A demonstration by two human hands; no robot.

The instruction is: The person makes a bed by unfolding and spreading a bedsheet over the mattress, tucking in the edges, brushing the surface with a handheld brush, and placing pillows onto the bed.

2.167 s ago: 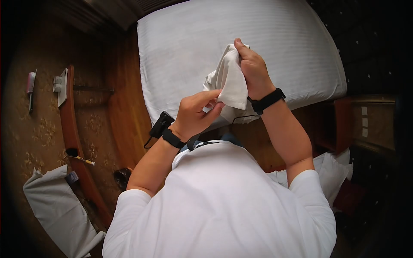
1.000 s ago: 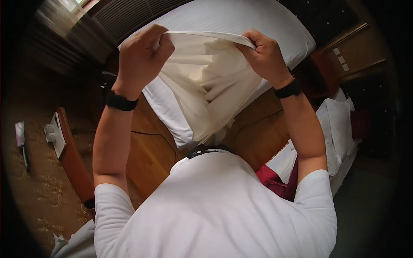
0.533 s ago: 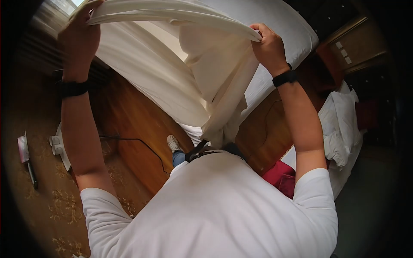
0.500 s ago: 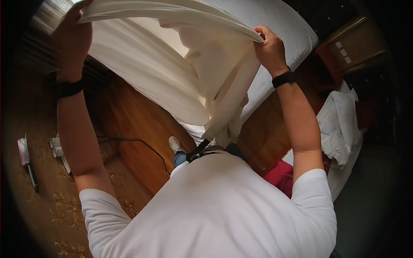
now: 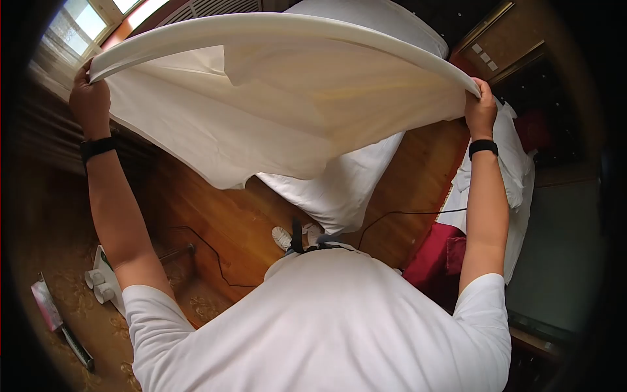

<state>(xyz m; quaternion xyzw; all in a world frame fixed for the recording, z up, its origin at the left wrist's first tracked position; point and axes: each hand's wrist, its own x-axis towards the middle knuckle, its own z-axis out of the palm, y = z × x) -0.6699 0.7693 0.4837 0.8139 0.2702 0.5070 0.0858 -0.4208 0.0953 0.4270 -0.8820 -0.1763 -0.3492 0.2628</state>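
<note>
A large white sheet [image 5: 274,104] is stretched in the air between my hands, its top edge bowed upward and its lower edge hanging loose. At the upper left my left hand [image 5: 90,101] is closed on one end of that edge. My right hand [image 5: 481,108] grips the other end at the upper right, fingers wrapped on the cloth. Below and behind the sheet, part of the white-covered bed [image 5: 359,183] shows, with its far end visible at the top. A black band circles each wrist.
A second bed with white bedding [image 5: 513,163] and a red cloth [image 5: 437,258] lies at the right. At the lower left are a tray with two white cups [image 5: 99,287] and a pink-and-black object [image 5: 55,313]. Thin black cables cross the wooden floor [image 5: 228,209]. A window [image 5: 85,26] is at the upper left.
My hands have moved from close together to wide apart. The sheet, bunched at first, has opened out between them. The view has shifted, showing more window and both shoes.
</note>
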